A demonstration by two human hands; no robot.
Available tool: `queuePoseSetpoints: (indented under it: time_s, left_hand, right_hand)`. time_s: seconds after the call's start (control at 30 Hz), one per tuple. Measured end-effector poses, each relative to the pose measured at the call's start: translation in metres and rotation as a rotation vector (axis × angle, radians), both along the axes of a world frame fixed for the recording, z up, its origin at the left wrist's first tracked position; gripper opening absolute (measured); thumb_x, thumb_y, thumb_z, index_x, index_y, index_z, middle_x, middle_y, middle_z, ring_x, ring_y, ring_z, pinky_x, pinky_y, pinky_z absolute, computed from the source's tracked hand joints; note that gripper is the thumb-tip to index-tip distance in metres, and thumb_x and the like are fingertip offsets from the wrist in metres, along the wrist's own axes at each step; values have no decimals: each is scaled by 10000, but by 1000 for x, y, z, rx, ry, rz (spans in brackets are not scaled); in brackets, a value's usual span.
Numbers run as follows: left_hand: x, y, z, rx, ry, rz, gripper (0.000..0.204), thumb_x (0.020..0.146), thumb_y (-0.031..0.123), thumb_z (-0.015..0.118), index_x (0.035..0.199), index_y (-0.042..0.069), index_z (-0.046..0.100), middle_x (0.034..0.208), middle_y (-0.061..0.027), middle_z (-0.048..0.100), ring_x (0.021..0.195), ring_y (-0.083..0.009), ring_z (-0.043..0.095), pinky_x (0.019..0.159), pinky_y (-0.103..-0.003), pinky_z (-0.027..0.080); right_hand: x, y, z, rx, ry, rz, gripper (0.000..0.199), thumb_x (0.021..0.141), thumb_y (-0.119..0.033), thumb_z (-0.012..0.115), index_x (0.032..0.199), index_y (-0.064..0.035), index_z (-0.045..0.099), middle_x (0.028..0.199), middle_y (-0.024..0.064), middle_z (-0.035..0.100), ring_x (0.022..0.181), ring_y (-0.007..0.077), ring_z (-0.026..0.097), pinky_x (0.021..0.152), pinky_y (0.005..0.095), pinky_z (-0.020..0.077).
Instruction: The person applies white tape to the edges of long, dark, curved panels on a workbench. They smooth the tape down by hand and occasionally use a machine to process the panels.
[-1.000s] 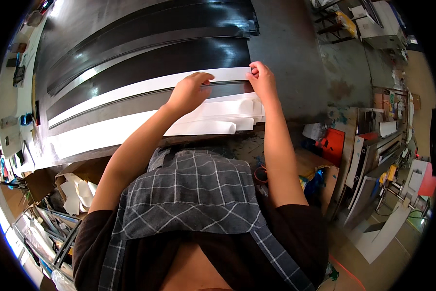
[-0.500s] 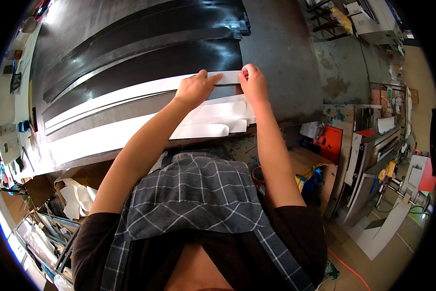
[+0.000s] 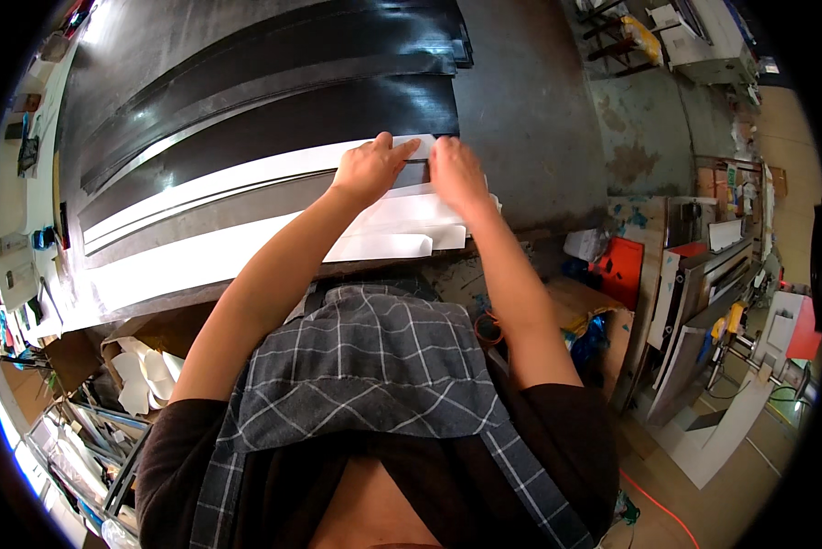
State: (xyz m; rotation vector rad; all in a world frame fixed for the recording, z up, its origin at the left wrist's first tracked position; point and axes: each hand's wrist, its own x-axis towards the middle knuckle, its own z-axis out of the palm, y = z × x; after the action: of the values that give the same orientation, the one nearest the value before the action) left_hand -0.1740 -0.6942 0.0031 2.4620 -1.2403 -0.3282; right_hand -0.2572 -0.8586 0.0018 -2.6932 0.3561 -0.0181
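Observation:
A long, narrow white strip (image 3: 274, 166) lies along the near edge of a wide, glossy black strip (image 3: 338, 117) on a dark metal worktable (image 3: 530, 119). My left hand (image 3: 367, 169) presses on the white strip near its right end, fingers bent and thumb pointing right. Close beside it, my right hand (image 3: 459, 174) is curled at that end, fingertips down and slightly blurred. Its fingers hide the strip's very tip. Nearer to me, white sheets or strips (image 3: 383, 245) overlap along the table's front edge, partly under my forearms.
More black strips (image 3: 292, 41) are stacked farther back. A long white side table (image 3: 31, 201) with small tools stands left. Below the table sits a cardboard box (image 3: 191, 322) with white scraps. On the right are a red panel (image 3: 623, 273), leaning boards (image 3: 694, 320) and an orange cord (image 3: 658, 508).
My right hand has shifted left and slightly toward me, its fingers turning downward, and the white strip's visible end is shorter. My left hand has stayed in place.

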Motion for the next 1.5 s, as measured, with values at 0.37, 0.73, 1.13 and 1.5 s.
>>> queuePoseSetpoints:
  time_s: [0.37, 0.73, 1.13, 1.5]
  left_hand:
    - [-6, 17, 13, 15, 19, 110, 304, 818, 171, 609, 1096, 55, 565, 1002, -115, 522, 1020, -285, 532, 846, -397, 462]
    - [49, 264, -5, -100, -293, 608, 416, 811, 270, 667, 1146, 51, 555, 1135, -98, 546, 1144, -294, 500, 1052, -495, 331]
    - [156, 562, -20, 317, -399, 1056, 197, 822, 176, 560, 975, 133, 677, 986, -76, 650, 991, -268, 613, 1041, -441, 371]
    - [175, 669, -8, 195, -222, 1455, 348, 852, 227, 496, 1155, 291, 654, 1096, -72, 668, 1004, -300, 632, 845, -396, 497]
  right_hand:
    - [38, 62, 44, 152, -241, 54, 119, 862, -120, 560, 850, -6, 595, 880, 180, 635, 828, 369, 607, 741, 456, 492]
    - [95, 128, 247, 1493, -870, 250, 121, 939, -75, 533, 966, -36, 644, 843, 61, 643, 769, 123, 620, 698, 277, 513]
    - [61, 54, 302, 1640, -1082, 157, 190, 902, -83, 463, 879, 96, 524, 854, 162, 495, 786, 243, 464, 769, 366, 485]
    - [-41, -7, 52, 1132, -221, -799, 54, 894, -123, 593, 898, -70, 599, 743, 9, 552, 611, 98, 500, 538, 233, 424]
